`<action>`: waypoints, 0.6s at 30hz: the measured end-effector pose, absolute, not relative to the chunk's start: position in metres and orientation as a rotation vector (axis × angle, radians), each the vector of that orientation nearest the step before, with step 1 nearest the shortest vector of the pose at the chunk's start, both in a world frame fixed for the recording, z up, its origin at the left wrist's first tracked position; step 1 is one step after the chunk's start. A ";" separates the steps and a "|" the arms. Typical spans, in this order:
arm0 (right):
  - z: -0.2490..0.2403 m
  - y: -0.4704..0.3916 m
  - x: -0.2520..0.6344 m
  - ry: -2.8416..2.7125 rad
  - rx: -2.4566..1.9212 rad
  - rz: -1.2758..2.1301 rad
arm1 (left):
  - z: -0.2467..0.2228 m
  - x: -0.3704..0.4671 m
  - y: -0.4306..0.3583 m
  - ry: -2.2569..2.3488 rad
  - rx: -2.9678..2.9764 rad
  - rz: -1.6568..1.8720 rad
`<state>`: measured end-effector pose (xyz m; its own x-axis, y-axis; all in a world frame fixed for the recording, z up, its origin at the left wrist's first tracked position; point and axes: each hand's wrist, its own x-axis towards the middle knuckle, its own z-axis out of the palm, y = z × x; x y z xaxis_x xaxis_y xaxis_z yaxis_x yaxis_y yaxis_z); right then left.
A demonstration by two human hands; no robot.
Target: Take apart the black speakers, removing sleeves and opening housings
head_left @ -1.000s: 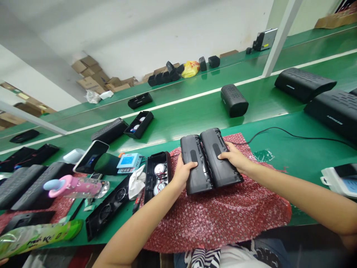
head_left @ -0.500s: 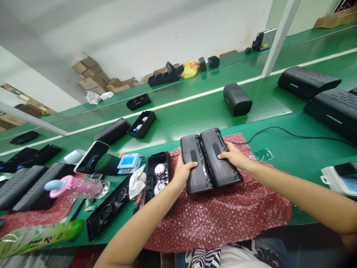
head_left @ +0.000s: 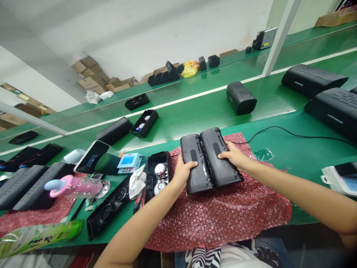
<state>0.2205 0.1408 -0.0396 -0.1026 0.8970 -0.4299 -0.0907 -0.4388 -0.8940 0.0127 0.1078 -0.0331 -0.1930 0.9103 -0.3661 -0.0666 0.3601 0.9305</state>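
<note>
My left hand (head_left: 184, 172) is closed on the left one of two black plastic speaker housings (head_left: 192, 158), its thumb lying across the top face. My right hand (head_left: 232, 156) grips the right speaker housing (head_left: 218, 154) by its outer edge, thumb on top. Both housings are side by side, slightly tilted, over red bubble wrap (head_left: 217, 219); whether they rest on it I cannot tell. Just left of them is an open black speaker shell (head_left: 150, 175) with two round drivers inside and red wires. The fingers under the housings are hidden.
A black panel with two round openings (head_left: 110, 208), a pink-capped bottle (head_left: 78, 187) and a light blue meter (head_left: 129, 163) lie to the left. Beyond, a green conveyor belt carries a black speaker (head_left: 241, 97) and an open shell (head_left: 144, 123). A black cable (head_left: 292, 134) runs right.
On the near belt, the speaker and the open shell have shifted slightly right. A black part on the far belt has slid slightly left. Both hands and the housings stay put.
</note>
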 end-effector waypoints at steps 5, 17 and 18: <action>-0.038 0.140 0.221 -0.925 -1.398 1.654 | -0.033 0.013 0.108 1.486 0.807 1.084; -0.038 0.139 0.221 -0.928 -1.390 1.651 | -0.031 0.013 0.107 1.478 0.801 1.082; -0.038 0.140 0.221 -0.930 -1.389 1.648 | -0.031 0.013 0.107 1.477 0.800 1.084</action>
